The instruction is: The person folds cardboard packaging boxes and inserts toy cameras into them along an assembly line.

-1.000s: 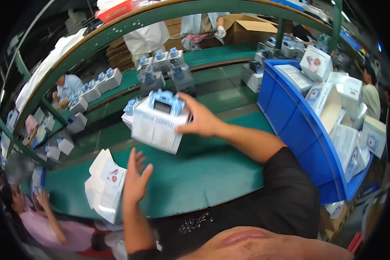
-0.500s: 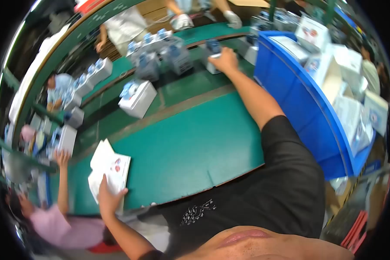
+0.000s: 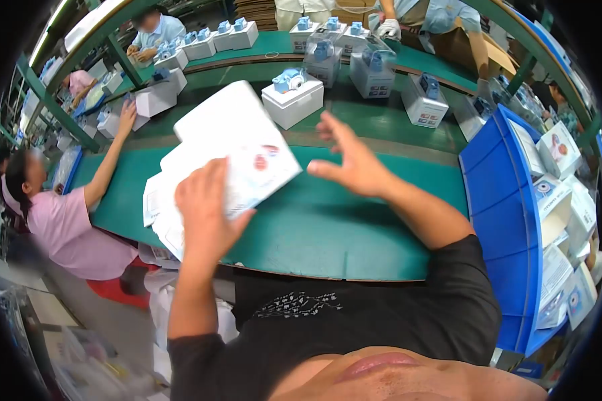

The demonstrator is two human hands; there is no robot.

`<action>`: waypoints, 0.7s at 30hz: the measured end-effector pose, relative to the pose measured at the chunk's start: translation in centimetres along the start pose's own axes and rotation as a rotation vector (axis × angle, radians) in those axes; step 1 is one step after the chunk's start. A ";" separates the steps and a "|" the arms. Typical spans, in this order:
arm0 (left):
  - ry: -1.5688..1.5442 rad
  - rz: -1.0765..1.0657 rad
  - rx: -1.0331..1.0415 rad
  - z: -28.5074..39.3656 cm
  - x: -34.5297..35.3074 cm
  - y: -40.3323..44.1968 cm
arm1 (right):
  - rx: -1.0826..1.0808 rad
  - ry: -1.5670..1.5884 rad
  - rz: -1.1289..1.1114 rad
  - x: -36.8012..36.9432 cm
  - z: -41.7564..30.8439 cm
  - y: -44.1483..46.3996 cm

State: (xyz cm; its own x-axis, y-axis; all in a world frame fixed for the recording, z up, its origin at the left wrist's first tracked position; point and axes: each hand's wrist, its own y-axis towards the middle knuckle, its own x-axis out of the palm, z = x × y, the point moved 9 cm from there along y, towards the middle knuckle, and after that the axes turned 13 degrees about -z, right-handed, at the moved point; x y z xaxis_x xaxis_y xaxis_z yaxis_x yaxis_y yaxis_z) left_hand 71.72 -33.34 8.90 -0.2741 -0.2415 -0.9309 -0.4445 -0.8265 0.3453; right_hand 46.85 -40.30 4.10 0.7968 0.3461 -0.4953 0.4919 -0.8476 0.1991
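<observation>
My left hand [image 3: 204,207] grips a flattened white printed carton [image 3: 261,160] above the green table, fingers over its face and thumb at its near edge. The carton has a red and blue picture near one corner and several flaps spread out. To its right, my right hand [image 3: 354,160] is open, thumb and fingers apart, with nothing in it. Beyond both hands, a white box [image 3: 293,107] with a light blue device [image 3: 290,80] on top stands on the dark green belt. Farther right is another white box [image 3: 425,107] with a dark blue item on top.
A blue bin [image 3: 498,220] full of white printed boxes stands at my right. More boxes with blue devices [image 3: 322,50] line the belt and the far bench. A person in pink [image 3: 80,224] reaches to a box at left; a person with gloves [image 3: 441,20] works across.
My right hand has let go of the box on the belt and come back toward the carton. My left hand has raised the carton and moved it rightward. The view has shifted.
</observation>
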 end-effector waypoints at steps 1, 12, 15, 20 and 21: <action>0.045 -0.037 0.032 2.3 0.8 0.4 | 0.003 -0.029 -0.031 2.0 -0.2 0.1; -0.271 0.038 0.348 7.7 2.5 1.3 | -0.015 0.163 -0.095 6.7 1.2 -0.3; -0.318 0.512 0.073 2.4 0.2 -1.4 | 0.070 0.345 -0.085 4.8 0.0 -0.1; -1.496 -0.041 -0.351 -5.3 9.8 -3.0 | 0.061 0.439 -0.230 6.4 -1.0 -0.6; -1.494 -0.038 -0.346 -5.5 9.6 -2.6 | 0.056 0.436 -0.229 6.4 -0.9 -0.6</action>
State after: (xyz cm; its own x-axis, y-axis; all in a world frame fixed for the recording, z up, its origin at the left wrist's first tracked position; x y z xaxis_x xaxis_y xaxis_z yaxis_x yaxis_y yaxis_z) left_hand 74.91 -36.27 -1.61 -0.9411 0.3226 0.1014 -0.3150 -0.9454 0.0842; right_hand 51.95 -37.19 1.57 0.7489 0.6519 -0.1188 0.6615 -0.7462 0.0750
